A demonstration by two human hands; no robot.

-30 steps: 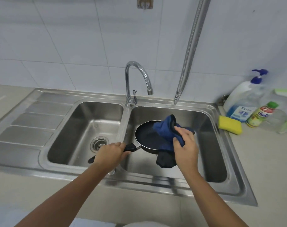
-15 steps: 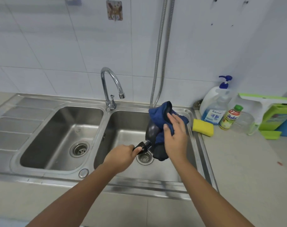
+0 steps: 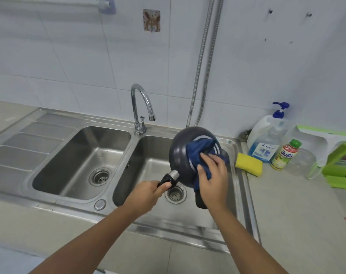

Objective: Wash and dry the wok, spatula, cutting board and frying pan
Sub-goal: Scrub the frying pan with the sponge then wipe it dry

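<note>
Head view looks down on the frying pan [image 3: 180, 155], tipped up on edge above the right basin [image 3: 144, 165] of the steel sink, its dark underside facing us. The left hand [image 3: 146, 194] is clenched round the black handle [image 3: 169, 178]. The right hand [image 3: 213, 178] lies with fingers fairly flat, pressing a blue cloth [image 3: 197, 149] against the pan's base. A yellow sponge [image 3: 248, 164] sits at the sink's right edge, near a pump bottle [image 3: 266, 139].

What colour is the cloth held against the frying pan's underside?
Dark blue cloth, seen best in the head view, against the dark frying pan.
</note>
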